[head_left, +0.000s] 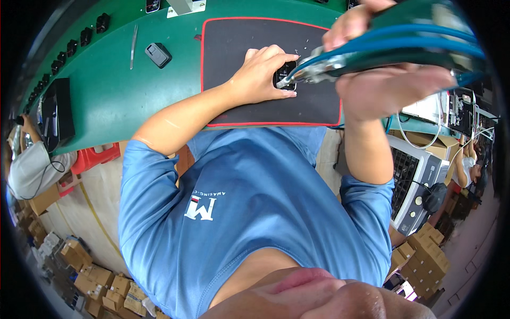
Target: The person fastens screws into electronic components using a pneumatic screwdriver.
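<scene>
"So, where is the small black device [288, 72]?"

"On the black mat [239, 40], right of its centre, held by the left hand [260, 74], thumb and fingers half curled at its edges."

"And the right hand [385, 90]?"

"Wrapped round a bulky blue-hosed tool [414, 50] above the mat's right side, tip at the device; contact I can't confirm."

"How far along?"

"Under way, I'd judge, and unfinished; how much is done or left doesn't show. A grey-black block [158, 55] sits left of the mat."

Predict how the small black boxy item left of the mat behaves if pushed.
The boxy item probably slides rather than rolls, given its flat sides. Likely stiff, since its shell looks moulded. Weight isn't readable from here.
</scene>
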`<state>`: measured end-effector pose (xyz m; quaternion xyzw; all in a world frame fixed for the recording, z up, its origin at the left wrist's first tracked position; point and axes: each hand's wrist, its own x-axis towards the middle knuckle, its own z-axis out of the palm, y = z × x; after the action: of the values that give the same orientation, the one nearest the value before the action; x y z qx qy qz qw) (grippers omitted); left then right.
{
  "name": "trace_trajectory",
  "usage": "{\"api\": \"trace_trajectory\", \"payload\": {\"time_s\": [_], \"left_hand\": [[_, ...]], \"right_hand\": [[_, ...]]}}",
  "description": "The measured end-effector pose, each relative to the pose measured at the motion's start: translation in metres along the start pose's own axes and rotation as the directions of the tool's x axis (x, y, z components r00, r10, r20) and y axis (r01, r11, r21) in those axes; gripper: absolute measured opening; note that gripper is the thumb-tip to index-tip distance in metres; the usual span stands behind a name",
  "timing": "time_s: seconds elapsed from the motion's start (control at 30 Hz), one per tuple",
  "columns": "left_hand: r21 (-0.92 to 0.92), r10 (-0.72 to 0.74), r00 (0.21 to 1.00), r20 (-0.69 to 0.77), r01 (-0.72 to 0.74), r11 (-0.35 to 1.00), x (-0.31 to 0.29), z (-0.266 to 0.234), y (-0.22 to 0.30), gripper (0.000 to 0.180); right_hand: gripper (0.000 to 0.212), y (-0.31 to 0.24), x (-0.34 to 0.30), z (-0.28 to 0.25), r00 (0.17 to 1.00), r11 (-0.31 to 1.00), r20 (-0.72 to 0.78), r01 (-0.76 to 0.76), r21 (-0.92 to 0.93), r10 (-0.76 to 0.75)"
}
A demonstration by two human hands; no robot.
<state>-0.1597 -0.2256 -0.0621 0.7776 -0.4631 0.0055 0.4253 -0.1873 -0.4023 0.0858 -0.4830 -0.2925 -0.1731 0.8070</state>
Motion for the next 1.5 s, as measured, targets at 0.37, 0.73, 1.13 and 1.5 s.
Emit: {"api": "trace_trajectory", "payload": {"time_s": [0.37, 0.73, 1.13, 1.5], "left_hand": [[0.015, 0.002, 1.0, 0.011, -0.002, 1.0, -0.003, 0.006, -0.008, 0.078], [-0.015, -0.044, 0.997, 0.069, 0.045, 0.999, -0.001, 0.0, -0.001, 0.086], [-0.08, -0.014, 1.0, 0.008, 0.015, 0.997, -0.001, 0.0, -0.001, 0.069], [-0.13, -0.023, 0.992, 0.125, 0.039, 0.991, 0.012, -0.013, -0.002, 0.053]], "right_hand": [[0.107, 0.016, 0.005, 0.041, 0.876, 0.963, -0.482, -0.114, -0.242, -0.017], [0.107, 0.02, -0.004, 0.043, 0.903, 0.959, -0.426, -0.07, -0.274, -0.055], [0.112, 0.032, -0.017, 0.031, 0.917, 0.974, -0.398, -0.087, -0.208, -0.003], [0.11, 0.021, -0.013, 0.04, 0.853, 0.936, -0.479, -0.315, -0.159, 0.205]]}}
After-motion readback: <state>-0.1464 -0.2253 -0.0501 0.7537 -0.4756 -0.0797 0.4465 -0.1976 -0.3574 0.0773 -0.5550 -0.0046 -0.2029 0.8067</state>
